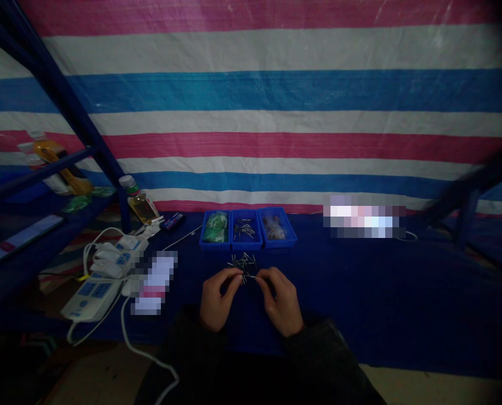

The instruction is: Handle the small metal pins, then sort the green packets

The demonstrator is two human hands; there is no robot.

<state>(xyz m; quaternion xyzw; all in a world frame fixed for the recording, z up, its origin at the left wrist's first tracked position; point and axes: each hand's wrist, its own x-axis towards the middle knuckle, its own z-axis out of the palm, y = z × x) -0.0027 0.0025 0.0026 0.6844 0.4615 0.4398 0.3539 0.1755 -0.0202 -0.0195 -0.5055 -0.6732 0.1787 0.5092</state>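
A thin metal piece (249, 275) lies level between my two hands, one end in each pinch. My left hand (219, 298) has thumb and forefinger closed on its left end, and my right hand (281, 301) pinches the right end. Just beyond my fingertips is a loose pile of thin metal pieces (243, 262) on the blue table. Behind the pile stand three blue trays side by side: the left tray (215, 246) holds green packets, the middle tray (246, 246) more thin metal pieces, the right tray (279, 244) clear plastic with small brownish items.
On the left are a white power strip (91, 298) with plugs and cables, a blurred-out phone (155, 284), a small box (175, 221) and a bottle (140, 203). Blue metal frames rise at both sides. Another blurred-out object (364, 216) lies at the back right.
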